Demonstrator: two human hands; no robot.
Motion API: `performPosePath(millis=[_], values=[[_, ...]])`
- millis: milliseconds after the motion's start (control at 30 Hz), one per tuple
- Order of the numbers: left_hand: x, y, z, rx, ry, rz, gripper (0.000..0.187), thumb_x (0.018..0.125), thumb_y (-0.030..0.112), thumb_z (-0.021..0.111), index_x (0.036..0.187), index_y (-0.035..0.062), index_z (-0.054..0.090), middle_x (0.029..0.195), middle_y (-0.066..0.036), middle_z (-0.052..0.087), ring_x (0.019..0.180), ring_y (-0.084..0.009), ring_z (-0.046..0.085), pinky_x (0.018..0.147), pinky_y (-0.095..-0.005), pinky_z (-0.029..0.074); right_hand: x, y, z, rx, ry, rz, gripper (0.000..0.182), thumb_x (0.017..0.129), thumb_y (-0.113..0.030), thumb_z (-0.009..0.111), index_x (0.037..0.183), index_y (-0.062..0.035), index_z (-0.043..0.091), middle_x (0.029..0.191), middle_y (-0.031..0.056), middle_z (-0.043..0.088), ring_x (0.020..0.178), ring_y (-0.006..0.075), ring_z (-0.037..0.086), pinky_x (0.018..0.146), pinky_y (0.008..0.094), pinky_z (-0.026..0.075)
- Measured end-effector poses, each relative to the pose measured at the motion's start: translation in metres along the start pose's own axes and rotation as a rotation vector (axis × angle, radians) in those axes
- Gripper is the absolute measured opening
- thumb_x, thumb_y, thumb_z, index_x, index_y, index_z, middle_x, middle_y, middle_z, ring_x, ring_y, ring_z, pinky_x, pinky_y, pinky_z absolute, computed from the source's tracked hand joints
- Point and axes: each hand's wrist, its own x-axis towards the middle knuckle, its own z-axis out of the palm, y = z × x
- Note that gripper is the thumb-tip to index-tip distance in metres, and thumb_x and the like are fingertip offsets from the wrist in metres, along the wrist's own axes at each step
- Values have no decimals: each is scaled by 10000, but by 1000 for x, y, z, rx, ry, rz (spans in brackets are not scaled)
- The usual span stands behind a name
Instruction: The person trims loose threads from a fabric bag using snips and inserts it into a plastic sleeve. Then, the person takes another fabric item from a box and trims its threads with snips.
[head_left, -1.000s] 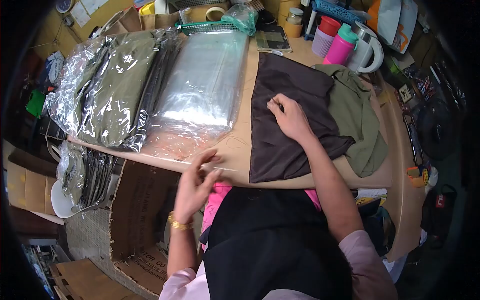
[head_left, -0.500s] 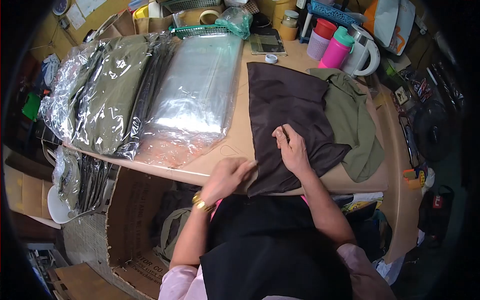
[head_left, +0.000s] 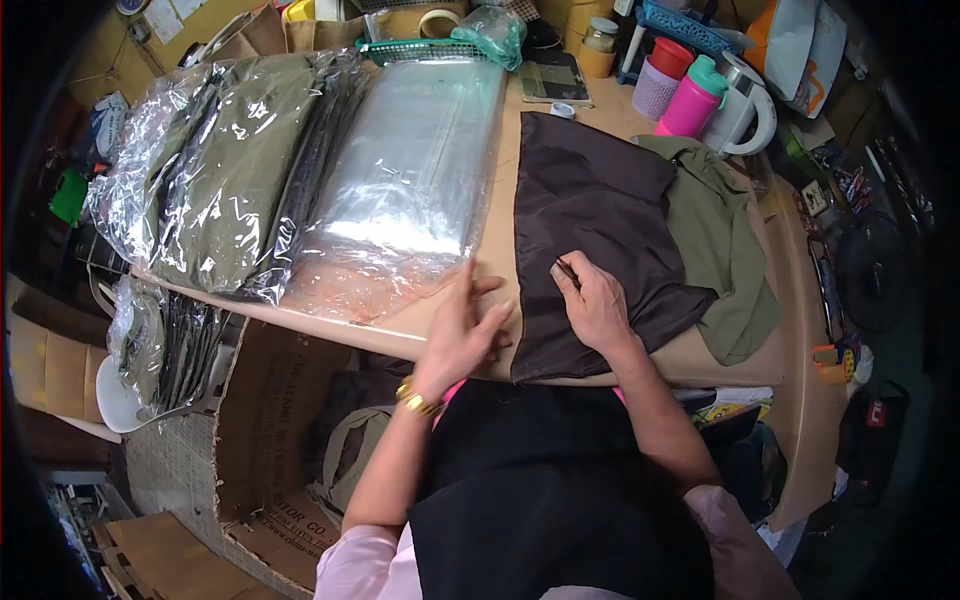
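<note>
A dark brown cloth [head_left: 600,200] lies spread on the table, overlapping an olive-green garment [head_left: 735,250] at its right. My right hand [head_left: 597,305] rests over the brown cloth, its fingers closed round a small dark tool [head_left: 567,270] whose kind is mostly hidden by the grip. Just left of the cloth's edge, my left hand [head_left: 465,325] is held with fingers apart and nothing in it. Its fingertips are close to the lower end of a stack of clear plastic bags [head_left: 410,170].
Olive garments in clear plastic [head_left: 235,170] are piled at the table's left. Toward the back right stand a pink bottle [head_left: 690,105], a kettle [head_left: 735,115] and a red cup [head_left: 670,58]. An open cardboard box [head_left: 250,450] sits below the front edge.
My left hand has lifted away from the cloth's left edge, and its fingers have spread. The right hand stays over the cloth with the dark tool. The whole view has shifted slightly.
</note>
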Motion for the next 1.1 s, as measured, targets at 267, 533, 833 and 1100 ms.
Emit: performPosePath(millis=[267,533,833,1100], values=[[6,17,-10,647,-115,79,235,916,225,657,872,-4,683,678,-125,619,658,-207,611,640,-362,474,2,8,-1,147,11,45,270,1009,-275,520,989,-10,567,849,200,665,835,413,639,716,462,485],[-47,-12,-68,-88,-149,-140,380,1015,296,560,714,64,567,618,52,481,587,-61,410,532,-245,354,-2,-5,-4,-56,-69,-129,293,896,-269,681,950,4,587,832,146,649,797,327,656,707,395,499],[-10,-18,21,115,132,314,317,992,228,569,1198,-12,585,1097,-170,674,881,-246,686,726,-376,527,-3,22,2,325,-33,-21,166,925,-133,641,896,-3,544,738,107,548,606,180,516,600,326,439],[-76,14,-16,615,-444,-42,360,961,342,599,809,26,682,725,-138,666,712,-303,661,696,-392,502,9,77,-23,1305,230,569,483,996,-410,570,1143,49,605,986,31,613,861,104,557,804,250,465]])
